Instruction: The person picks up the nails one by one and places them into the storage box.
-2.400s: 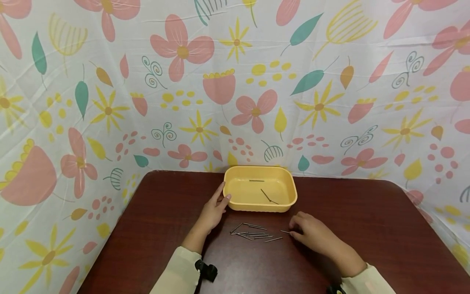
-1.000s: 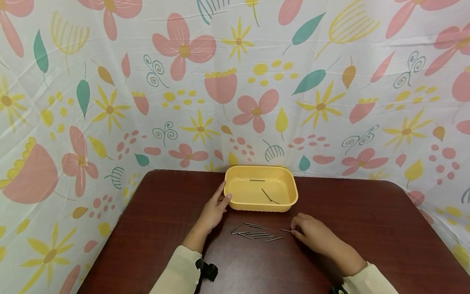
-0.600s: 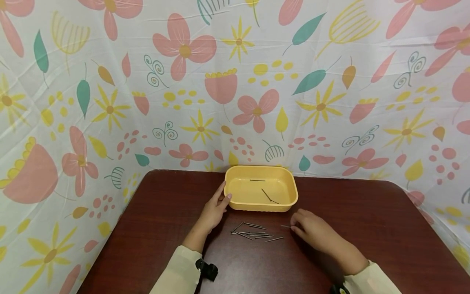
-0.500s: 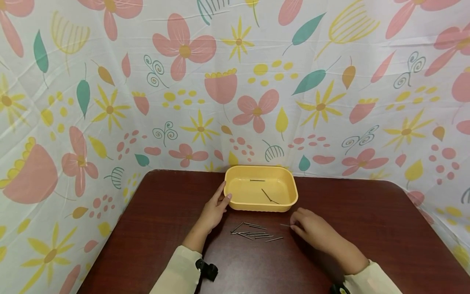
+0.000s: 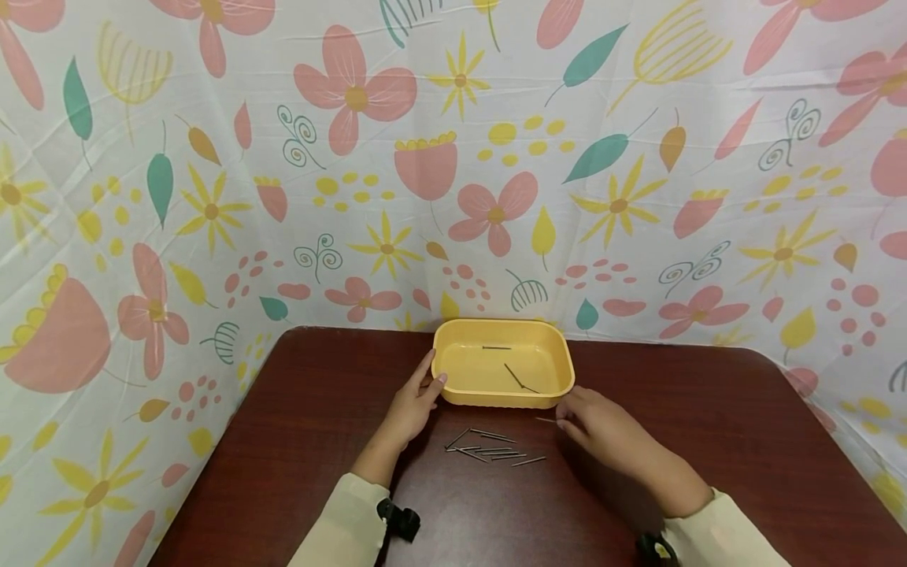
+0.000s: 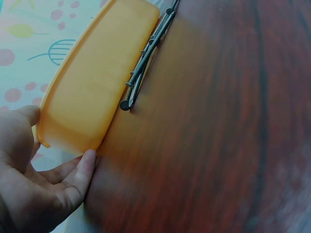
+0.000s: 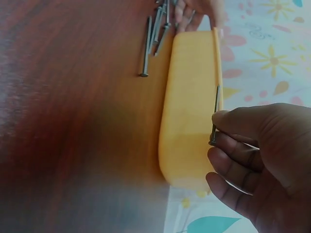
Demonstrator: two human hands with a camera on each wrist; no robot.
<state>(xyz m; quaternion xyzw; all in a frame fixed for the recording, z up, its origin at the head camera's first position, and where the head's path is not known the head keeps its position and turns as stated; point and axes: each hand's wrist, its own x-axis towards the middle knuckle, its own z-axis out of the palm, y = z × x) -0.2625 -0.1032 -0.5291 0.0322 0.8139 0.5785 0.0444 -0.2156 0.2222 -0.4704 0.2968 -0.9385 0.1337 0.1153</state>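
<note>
In the head view a yellow plastic tray [image 5: 510,400] stands near the table's far side. My left hand [image 5: 411,409] holds its left end, thumb at the rim and fingers low against the end wall in the left wrist view. A few nails lie inside, one nail [image 5: 496,348] toward the back. My right hand [image 5: 602,429] pinches a nail [image 7: 215,116] between thumb and forefinger, close to the tray's front right corner. Several loose nails [image 5: 496,452] lie on the table in front of the tray, between the hands.
A dark red-brown wooden table [image 5: 319,378] bears everything. Behind and to the left hangs a white cloth [image 5: 453,157] printed with flowers and leaves. Black bands with small devices sit on both wrists, the left band [image 5: 399,521] showing fully.
My right hand has lifted the nail from beside the loose nails and moved it away from me, up to the tray's front right corner. My left hand and the tray have kept their places.
</note>
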